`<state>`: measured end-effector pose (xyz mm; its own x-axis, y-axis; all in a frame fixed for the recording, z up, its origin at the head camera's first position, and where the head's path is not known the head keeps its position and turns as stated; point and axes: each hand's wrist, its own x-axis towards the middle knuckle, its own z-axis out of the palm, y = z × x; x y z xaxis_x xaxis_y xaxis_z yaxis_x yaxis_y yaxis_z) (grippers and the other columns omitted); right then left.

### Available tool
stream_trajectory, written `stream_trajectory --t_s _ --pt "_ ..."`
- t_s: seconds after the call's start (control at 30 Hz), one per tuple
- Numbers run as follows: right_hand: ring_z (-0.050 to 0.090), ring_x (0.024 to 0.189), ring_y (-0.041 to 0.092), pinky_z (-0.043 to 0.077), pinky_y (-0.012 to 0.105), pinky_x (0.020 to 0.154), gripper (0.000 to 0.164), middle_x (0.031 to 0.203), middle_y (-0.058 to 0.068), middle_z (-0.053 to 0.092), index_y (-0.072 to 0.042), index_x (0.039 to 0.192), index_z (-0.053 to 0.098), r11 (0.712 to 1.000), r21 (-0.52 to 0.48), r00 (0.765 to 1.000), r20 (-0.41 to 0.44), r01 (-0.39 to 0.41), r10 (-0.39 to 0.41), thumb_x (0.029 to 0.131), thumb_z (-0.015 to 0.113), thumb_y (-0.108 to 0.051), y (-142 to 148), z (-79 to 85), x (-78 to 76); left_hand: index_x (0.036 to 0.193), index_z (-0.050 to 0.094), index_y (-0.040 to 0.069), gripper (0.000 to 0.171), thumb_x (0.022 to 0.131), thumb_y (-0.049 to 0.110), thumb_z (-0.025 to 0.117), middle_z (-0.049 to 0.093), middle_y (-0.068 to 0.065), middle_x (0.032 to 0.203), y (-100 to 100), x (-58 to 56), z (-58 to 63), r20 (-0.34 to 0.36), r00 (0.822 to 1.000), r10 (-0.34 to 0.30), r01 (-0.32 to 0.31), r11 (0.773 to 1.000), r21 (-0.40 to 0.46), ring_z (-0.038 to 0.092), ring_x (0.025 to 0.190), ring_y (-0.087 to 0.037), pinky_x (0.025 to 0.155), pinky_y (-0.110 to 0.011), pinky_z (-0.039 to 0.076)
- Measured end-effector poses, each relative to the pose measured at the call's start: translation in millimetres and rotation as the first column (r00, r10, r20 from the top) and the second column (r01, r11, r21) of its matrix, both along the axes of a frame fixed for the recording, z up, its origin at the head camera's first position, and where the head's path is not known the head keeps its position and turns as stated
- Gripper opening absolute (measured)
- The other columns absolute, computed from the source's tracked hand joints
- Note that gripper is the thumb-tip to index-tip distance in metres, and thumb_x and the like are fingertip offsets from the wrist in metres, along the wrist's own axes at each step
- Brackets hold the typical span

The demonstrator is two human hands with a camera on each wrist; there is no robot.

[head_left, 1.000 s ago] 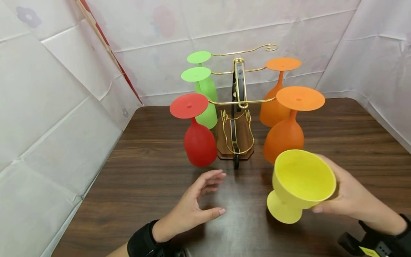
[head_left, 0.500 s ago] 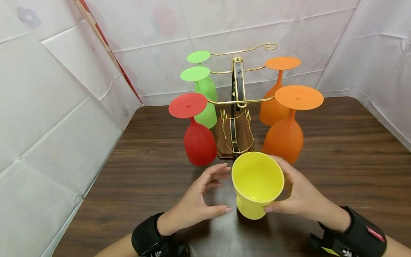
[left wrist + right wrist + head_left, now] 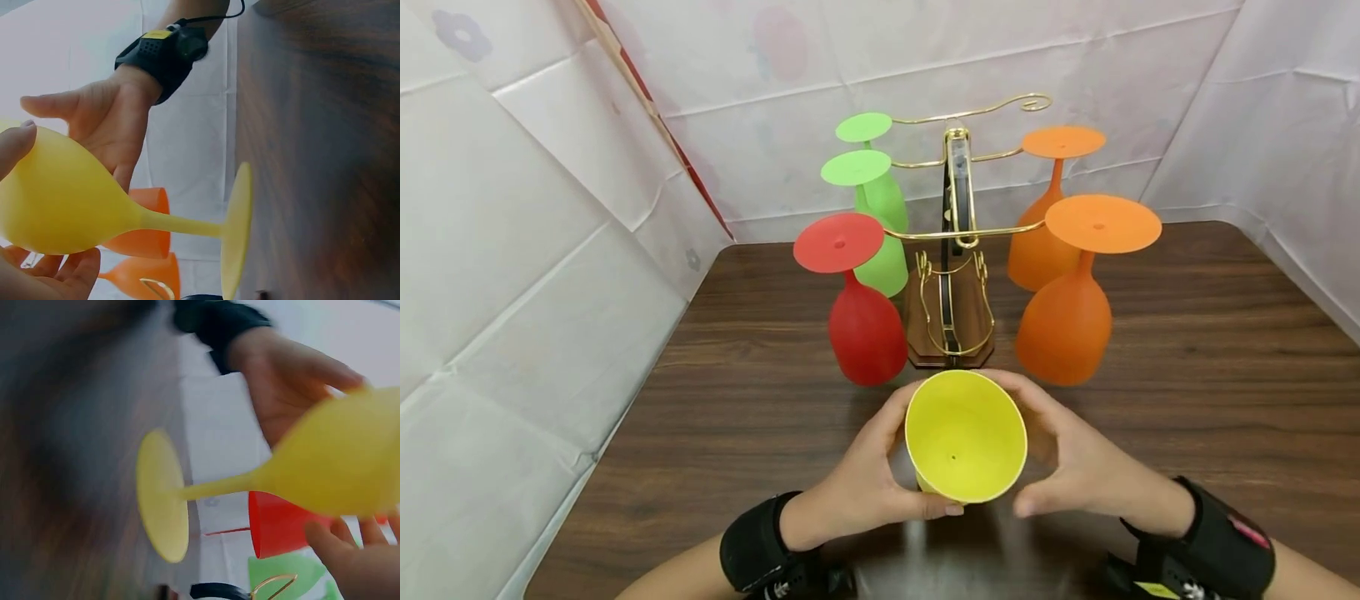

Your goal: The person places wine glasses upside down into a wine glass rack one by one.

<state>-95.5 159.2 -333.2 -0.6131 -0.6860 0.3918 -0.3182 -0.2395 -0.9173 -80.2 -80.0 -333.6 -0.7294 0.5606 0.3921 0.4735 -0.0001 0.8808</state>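
A yellow plastic wine glass is held upright above the table, its bowl opening toward the head camera. In the left wrist view its stem and round foot show. My left hand grips the bowl from the left, thumb on the near side and fingers behind. On the other side my right hand is spread around the bowl, its thumb apart from it; its fingers pass behind the rim, and whether they touch is hidden. Just beyond stands a gold-wire glass rack on a wooden base.
Upside down from the rack's left arms hang a red glass and two green glasses. Two orange glasses hang at the right. Brown wood-grain table lies beneath; pale sheeting encloses the left, back and right.
The yellow glass has moved left, from the right side to between both hands. The left hand has taken hold of its bowl, and the right thumb has come away from it.
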Motion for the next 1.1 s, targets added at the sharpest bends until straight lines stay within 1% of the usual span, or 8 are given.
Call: stream_trajectory --t_s 0.1,0.2,0.3,0.43,0.6,0.7,0.8,1.1 --pt "0.036 0.132 0.025 0.040 0.035 0.104 0.084 0.148 0.015 0.030 -0.002 0.147 0.019 0.989 -0.077 0.978 0.153 -0.130 0.140 0.088 0.062 -0.043 13.3 -5.2 -8.1 0.142 0.032 0.013 0.094 0.065 0.002 0.085 0.043 -0.005 0.138 -1.4 3.0 3.9 -0.101 0.995 -0.004 0.002 1.000 -0.028 0.042 0.124 -0.022 0.102 -0.040 0.040" --pt "0.034 0.134 0.025 0.037 0.036 0.106 0.071 0.149 0.013 0.030 -0.004 0.147 0.022 0.975 -0.109 0.925 0.310 -0.195 0.219 0.095 0.051 -0.043 23.0 -6.5 -11.7 0.141 0.031 0.007 0.093 0.065 0.005 0.085 0.041 -0.010 0.139 -3.0 6.2 8.4 -0.271 0.962 -0.023 0.000 0.996 -0.084 0.042 0.125 -0.023 0.101 -0.039 0.042" --pt "0.035 0.134 0.028 0.036 0.037 0.107 0.058 0.147 0.016 0.033 -0.002 0.146 0.023 0.960 -0.117 0.864 0.419 -0.256 0.281 0.101 0.039 -0.036 26.4 -4.7 -11.3 0.138 0.033 0.002 0.089 0.067 0.011 0.085 0.041 -0.015 0.137 -2.5 8.4 10.5 -0.475 0.879 -0.044 -0.032 0.988 -0.151 0.042 0.125 -0.025 0.101 -0.037 0.043" --pt "0.041 0.130 0.027 0.036 0.037 0.107 0.046 0.144 0.017 0.037 0.001 0.144 0.026 0.919 -0.179 0.779 0.488 -0.352 0.394 0.105 0.023 -0.024 22.7 -3.6 -10.2 0.133 0.036 0.000 0.081 0.070 0.017 0.084 0.043 -0.018 0.132 1.9 8.4 9.9 -0.681 0.729 -0.065 -0.103 0.974 -0.203 0.043 0.123 -0.027 0.102 -0.034 0.042" --pt "0.049 0.123 0.020 0.039 0.033 0.105 0.044 0.140 0.009 0.045 -0.007 0.144 0.032 0.865 -0.245 0.679 0.541 -0.438 0.497 0.106 0.018 -0.022 18.0 -5.7 -8.1 0.128 0.041 0.002 0.072 0.072 0.019 0.082 0.045 -0.017 0.129 7.9 6.2 5.7 -0.804 0.590 -0.078 -0.156 0.966 -0.208 0.046 0.122 -0.027 0.104 -0.035 0.040" --pt "0.052 0.119 0.018 0.042 0.032 0.102 0.042 0.135 0.006 0.049 -0.012 0.144 0.034 0.869 -0.226 0.661 0.573 -0.440 0.484 0.106 0.019 -0.022 16.6 -9.9 -6.4 0.126 0.044 0.004 0.065 0.074 0.017 0.081 0.046 -0.017 0.129 10.1 5.1 3.5 -0.842 0.532 -0.093 -0.171 0.962 -0.215 0.047 0.122 -0.027 0.106 -0.034 0.038" --pt "0.053 0.117 0.018 0.043 0.031 0.100 0.041 0.133 0.005 0.051 -0.015 0.144 0.035 0.883 -0.207 0.660 0.599 -0.421 0.454 0.106 0.020 -0.019 16.3 -13.7 -4.8 0.125 0.045 0.006 0.062 0.075 0.016 0.080 0.046 -0.016 0.130 10.6 5.2 2.0 -0.856 0.507 -0.103 -0.196 0.953 -0.231 0.046 0.124 -0.026 0.107 -0.034 0.037" --pt "0.055 0.116 0.023 0.045 0.037 0.098 0.041 0.134 0.010 0.049 -0.010 0.144 0.028 0.900 -0.170 0.661 0.627 -0.401 0.412 0.104 0.029 -0.020 13.9 -1.9 -2.4 0.126 0.046 0.006 0.064 0.074 0.020 0.081 0.045 -0.018 0.132 3.0 2.5 3.5 -0.844 0.527 -0.100 -0.179 0.958 -0.225 0.043 0.125 -0.032 0.107 -0.038 0.037"
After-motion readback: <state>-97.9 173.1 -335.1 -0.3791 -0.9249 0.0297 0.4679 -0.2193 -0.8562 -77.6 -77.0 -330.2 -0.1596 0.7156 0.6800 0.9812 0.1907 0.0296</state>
